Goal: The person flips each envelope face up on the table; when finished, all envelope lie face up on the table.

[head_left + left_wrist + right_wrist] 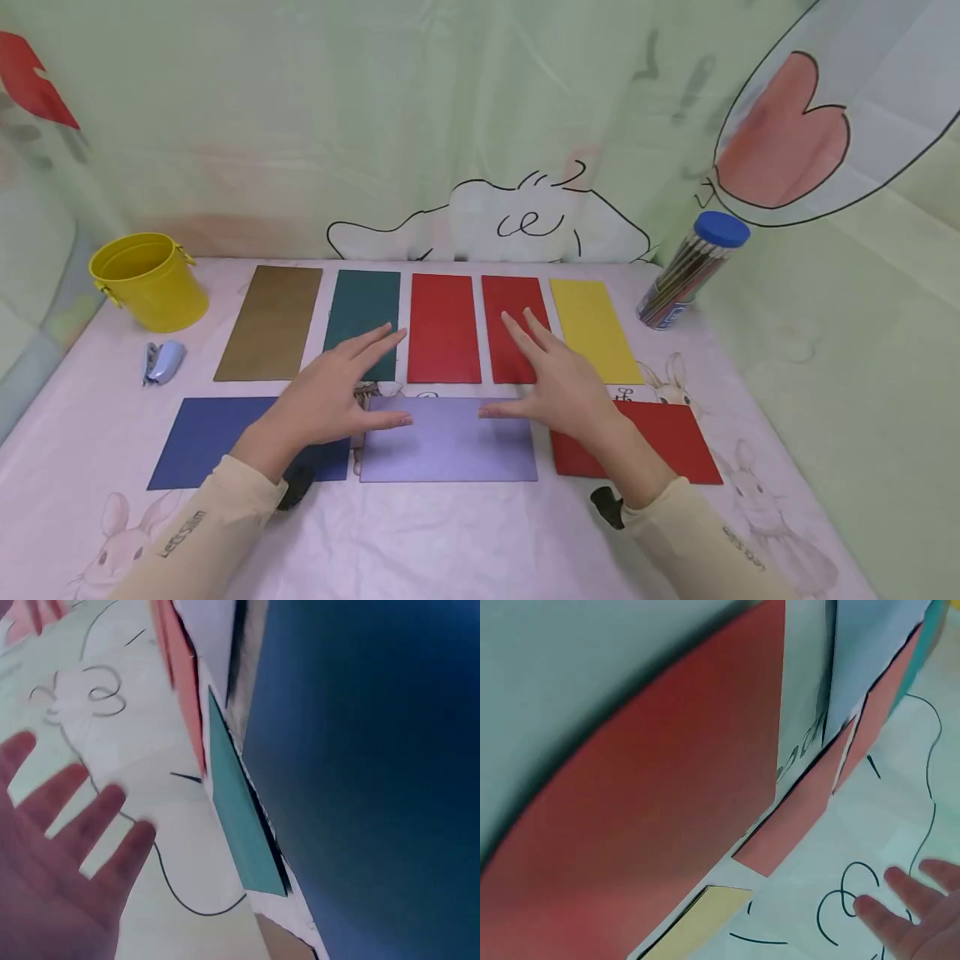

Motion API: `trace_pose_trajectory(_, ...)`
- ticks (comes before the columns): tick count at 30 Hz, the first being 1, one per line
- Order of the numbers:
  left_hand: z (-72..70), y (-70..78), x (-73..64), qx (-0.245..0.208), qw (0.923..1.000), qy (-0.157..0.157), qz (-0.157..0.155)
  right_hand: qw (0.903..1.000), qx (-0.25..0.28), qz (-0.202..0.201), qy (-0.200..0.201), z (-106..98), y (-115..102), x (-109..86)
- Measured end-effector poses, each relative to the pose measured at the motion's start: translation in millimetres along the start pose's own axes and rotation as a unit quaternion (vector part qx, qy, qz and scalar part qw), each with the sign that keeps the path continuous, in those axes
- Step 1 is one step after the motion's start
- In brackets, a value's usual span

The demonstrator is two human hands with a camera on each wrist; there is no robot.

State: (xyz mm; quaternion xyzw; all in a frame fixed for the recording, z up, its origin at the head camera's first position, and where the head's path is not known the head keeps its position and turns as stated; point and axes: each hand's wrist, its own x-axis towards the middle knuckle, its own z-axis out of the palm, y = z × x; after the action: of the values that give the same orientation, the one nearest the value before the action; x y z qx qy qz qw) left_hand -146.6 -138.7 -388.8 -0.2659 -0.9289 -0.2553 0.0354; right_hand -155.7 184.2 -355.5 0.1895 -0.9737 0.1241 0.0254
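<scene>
Find the lavender card [448,442] flat on the tabletop [435,533], mid front row, between a dark blue card [206,433] and a red card [675,437]. With left hand [330,396] and right hand [566,387] apparently poised above, fingers [378,351] spread and pinching nothing, best to lower both evenly and take opposite edges lightly, without bending the sheet. Mind the back-row cards close by, especially the green card [363,300] near the left hand; probably easy to nudge. Then, among containers, note at back left a yellow bucket [168,300], open-topped; cannot tell what lies at the bottom. At back right, see a clear tube [670,317] packed with pencils [686,275] under a blue lid [722,229].
</scene>
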Motion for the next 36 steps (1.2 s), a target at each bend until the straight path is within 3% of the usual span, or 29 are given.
trace_pose_trajectory(3, 1.1, -2.7, -5.7, -0.063, 0.9976, -0.027, -0.011, 0.9995, 0.029, -0.004, -0.011, 1, 0, -2.1)
trace_pose_trajectory(6, 2.4, -5.3, -10.7, -0.128, 0.9903, -0.049, -0.026, 0.9968, 0.074, -0.004, -0.029, 2, 0, -4.7)
trace_pose_trajectory(10, 6.1, -7.9, -16.3, -0.166, 0.9834, -0.067, -0.029, 0.9880, 0.143, 0.000, -0.057, 5, 4, -10.3)
trace_pose_trajectory(19, 11.2, -14.5, -20.0, -0.171, 0.9792, -0.107, -0.024, 0.9625, 0.241, -0.026, -0.122, 11, 15, -12.1)
trace_pose_trajectory(27, 12.4, -15.3, -15.8, -0.153, 0.9794, -0.131, 0.010, 0.9583, 0.230, -0.037, -0.166, 18, 23, -16.3)
trace_pose_trajectory(36, 12.3, -13.4, -17.1, -0.111, 0.9817, -0.154, 0.012, 0.9540, 0.213, -0.064, -0.201, 17, 24, -13.0)
